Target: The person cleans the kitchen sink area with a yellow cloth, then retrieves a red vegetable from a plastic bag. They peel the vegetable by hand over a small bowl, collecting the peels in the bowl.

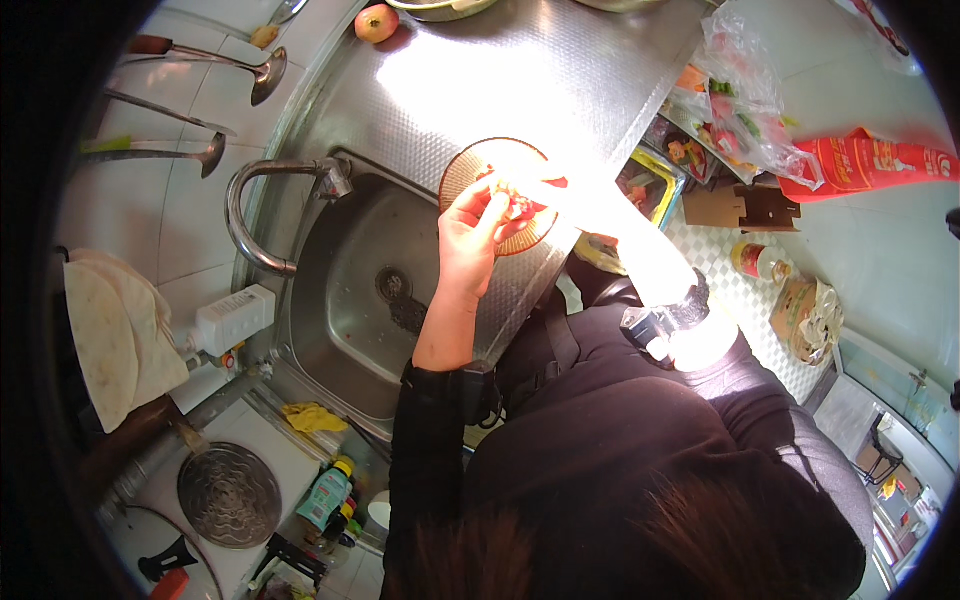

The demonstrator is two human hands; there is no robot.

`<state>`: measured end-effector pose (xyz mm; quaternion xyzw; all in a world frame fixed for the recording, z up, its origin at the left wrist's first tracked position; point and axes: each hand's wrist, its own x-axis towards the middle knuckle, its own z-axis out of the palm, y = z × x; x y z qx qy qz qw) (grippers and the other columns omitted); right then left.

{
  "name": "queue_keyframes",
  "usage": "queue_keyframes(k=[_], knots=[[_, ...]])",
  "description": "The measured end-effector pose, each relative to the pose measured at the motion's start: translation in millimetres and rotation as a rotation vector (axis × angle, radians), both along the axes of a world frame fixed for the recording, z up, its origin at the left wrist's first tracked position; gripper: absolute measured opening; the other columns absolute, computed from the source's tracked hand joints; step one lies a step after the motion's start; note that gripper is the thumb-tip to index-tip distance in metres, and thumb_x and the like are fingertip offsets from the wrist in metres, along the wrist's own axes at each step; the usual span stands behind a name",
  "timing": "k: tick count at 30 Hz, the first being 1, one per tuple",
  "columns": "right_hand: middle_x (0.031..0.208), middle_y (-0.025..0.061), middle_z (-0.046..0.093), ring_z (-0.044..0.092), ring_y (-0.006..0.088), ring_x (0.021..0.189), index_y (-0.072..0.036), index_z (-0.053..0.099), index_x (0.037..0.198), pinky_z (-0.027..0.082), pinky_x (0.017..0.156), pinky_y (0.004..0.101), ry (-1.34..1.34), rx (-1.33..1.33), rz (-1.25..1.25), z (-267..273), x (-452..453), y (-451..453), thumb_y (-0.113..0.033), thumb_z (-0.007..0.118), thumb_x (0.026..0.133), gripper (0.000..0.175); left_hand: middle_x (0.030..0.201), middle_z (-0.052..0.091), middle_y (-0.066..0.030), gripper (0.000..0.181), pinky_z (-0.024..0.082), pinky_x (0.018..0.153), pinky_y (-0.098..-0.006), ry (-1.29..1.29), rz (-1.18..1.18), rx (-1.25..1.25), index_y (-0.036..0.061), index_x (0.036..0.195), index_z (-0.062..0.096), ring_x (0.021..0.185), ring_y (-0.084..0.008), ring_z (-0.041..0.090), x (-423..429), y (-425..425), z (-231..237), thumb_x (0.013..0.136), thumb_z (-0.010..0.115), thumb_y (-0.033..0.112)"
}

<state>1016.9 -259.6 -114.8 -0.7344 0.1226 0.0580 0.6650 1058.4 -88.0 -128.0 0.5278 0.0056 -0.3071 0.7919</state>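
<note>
My left hand [469, 236] pinches a broken pomegranate piece [517, 208] between thumb and fingers, its red and pale flesh facing up. Bright glare washes out my right hand [559, 199], which comes in from the right and meets the piece; its fingers cannot be made out. Beneath both hands is a ribbed amber glass bowl [459, 171], resting on the steel counter beside the sink. Some red bits show near its middle, though the hands hide most of its inside. A whole pomegranate [376, 24] lies at the counter's far left.
Left of the bowl is the steel sink [352, 300] with a curved faucet [238, 214]. Ladles [270, 76] hang on the tiled wall. A yellow cloth [313, 417] and bottles [327, 493] lie lower left. Plastic bags [739, 82] and a cardboard box [742, 208] are on the right.
</note>
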Motion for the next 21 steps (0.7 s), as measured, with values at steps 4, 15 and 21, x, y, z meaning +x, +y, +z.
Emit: queue_keyframes(k=[4, 15, 21], knots=[[0.092, 0.0082, 0.068, 0.063, 0.0136, 0.083, -0.003, 0.069, 0.109, 0.050, 0.076, 0.0271, -0.003, 0.145, -0.025, -9, 2, 0, -0.026, 0.068, 0.087, 0.032, 0.113, 0.063, -0.0116, 0.029, 0.059, 0.076, -0.0302, 0.048, -0.007, -0.008, -0.0010, 0.124, 0.054, 0.093, -0.0206, 0.066, 3, 1, -4, 0.096, 0.052, 0.007], [0.099, 0.0094, 0.067, 0.063, 0.0130, 0.087, -0.001, 0.067, 0.111, 0.052, 0.077, 0.0262, 0.108, 0.293, 0.045, 6, 3, 7, -0.020, 0.068, 0.086, 0.032, 0.102, 0.065, -0.0087, 0.022, 0.057, 0.067, -0.0254, 0.098, 0.087, -0.067, 0.0001, 0.115, 0.057, 0.084, -0.0165, 0.066, 2, 5, -9, 0.095, 0.056, 0.008], [0.104, 0.0102, 0.067, 0.063, 0.0139, 0.093, -0.001, 0.063, 0.117, 0.051, 0.084, 0.0259, 0.052, 0.438, 0.030, 2, 0, 11, -0.015, 0.069, 0.084, 0.036, 0.107, 0.063, -0.0093, 0.024, 0.057, 0.070, -0.0265, 0.060, 0.033, 0.008, -0.0009, 0.117, 0.056, 0.087, -0.0153, 0.065, 1, 5, -2, 0.095, 0.054, 0.007]])
